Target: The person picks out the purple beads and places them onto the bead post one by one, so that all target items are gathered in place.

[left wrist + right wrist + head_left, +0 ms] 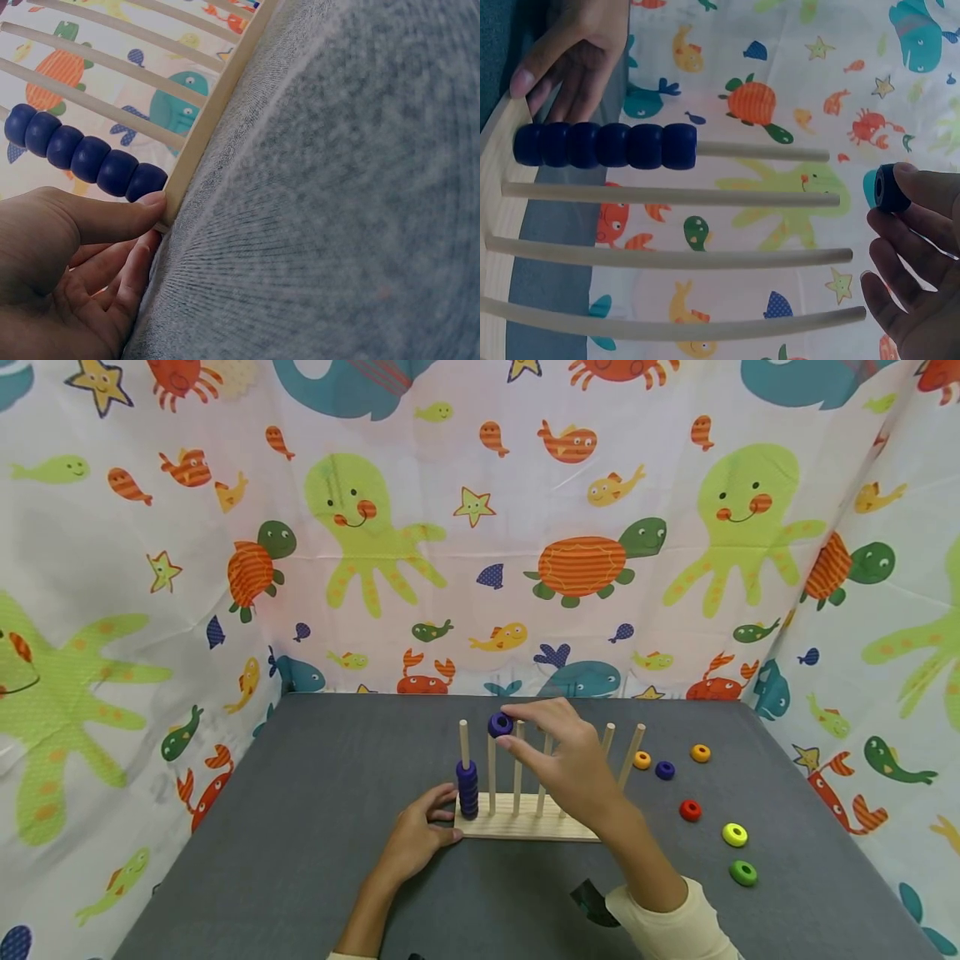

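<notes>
A wooden peg rack (517,828) stands on the grey table, its row of upright pegs rising from a flat base. My left hand (420,831) grips the base's left end, the thumb on its near edge, as the left wrist view also shows. Several blue beads (90,157) are stacked on the leftmost peg. Between thumb and finger, my right hand (562,756) pinches one more blue bead (889,187). In the right wrist view that bead is apart from the pegs, beyond their tips. The right hand hides parts of some pegs in the head view.
Loose beads lie right of the rack: orange (701,752), blue (665,770), red (691,810), yellow (735,835) and green (743,872), with another orange one (642,760) near the last peg. A dark patch (594,903) lies by the right sleeve. Printed curtains surround the table (330,793).
</notes>
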Available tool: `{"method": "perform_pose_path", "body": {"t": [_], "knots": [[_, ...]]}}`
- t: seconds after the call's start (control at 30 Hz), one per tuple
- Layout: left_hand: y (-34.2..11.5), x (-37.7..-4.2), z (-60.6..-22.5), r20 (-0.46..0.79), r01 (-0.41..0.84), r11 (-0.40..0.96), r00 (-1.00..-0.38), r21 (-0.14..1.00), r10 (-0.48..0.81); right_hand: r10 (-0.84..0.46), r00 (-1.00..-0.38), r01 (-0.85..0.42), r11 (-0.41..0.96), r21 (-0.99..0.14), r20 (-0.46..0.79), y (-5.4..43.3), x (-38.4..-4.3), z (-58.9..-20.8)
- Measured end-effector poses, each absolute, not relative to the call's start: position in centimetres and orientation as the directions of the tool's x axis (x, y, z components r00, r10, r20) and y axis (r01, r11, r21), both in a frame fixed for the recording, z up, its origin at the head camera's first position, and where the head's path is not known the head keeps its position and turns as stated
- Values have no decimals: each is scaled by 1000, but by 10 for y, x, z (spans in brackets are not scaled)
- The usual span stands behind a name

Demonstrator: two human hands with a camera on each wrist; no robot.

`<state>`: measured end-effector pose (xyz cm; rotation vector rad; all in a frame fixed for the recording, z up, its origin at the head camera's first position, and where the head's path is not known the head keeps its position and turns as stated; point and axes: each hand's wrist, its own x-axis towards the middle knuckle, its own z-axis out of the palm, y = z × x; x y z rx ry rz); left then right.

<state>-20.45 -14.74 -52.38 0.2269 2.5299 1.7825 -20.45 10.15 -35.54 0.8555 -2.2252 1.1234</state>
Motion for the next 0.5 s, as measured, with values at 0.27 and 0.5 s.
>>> {"method": "perform_pose_path", "body": {"t": [0.27,0.5], "knots": [[-147,-206,-525,52,99,344,-988,934,143,-310,-688,-713,455,-533,656,88,-206,-357],[-148,-206,-526,64,112,344,-987,932,148,-306,-714,-687,482,-544,630,78,-211,-361]]}}
